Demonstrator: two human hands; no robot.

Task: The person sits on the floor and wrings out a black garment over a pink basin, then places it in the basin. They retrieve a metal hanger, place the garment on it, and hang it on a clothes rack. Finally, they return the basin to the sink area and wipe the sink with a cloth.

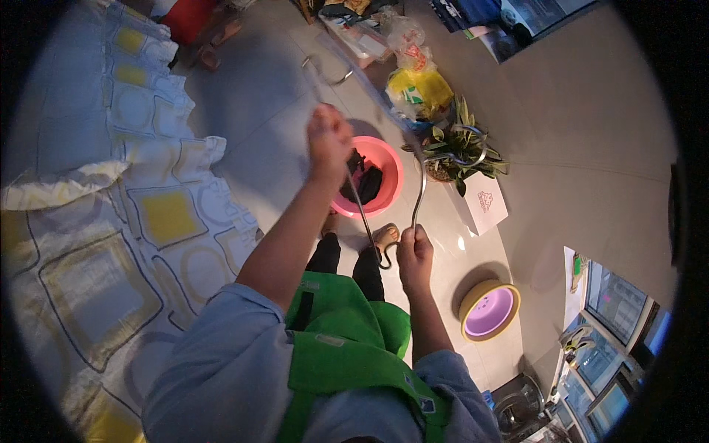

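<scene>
My left hand, blurred, is closed around a thin metal rod above the pink plastic basin. A small hook bends at the rod's lower end, and blurred curved metal shows beyond the hand. Lower and to the right, my right hand grips a bent metal rod. Its far part curves into a loop over the potted plant. Whether the two rods belong to one piece, I cannot tell. Dark cloth lies in the basin on the floor, just beyond my feet.
A bed with a white and yellow patterned cover is at left. Right of me are a white box and a yellow-rimmed purple basin. Plastic bags stand by the wall. Part of a person in red shows at the top left.
</scene>
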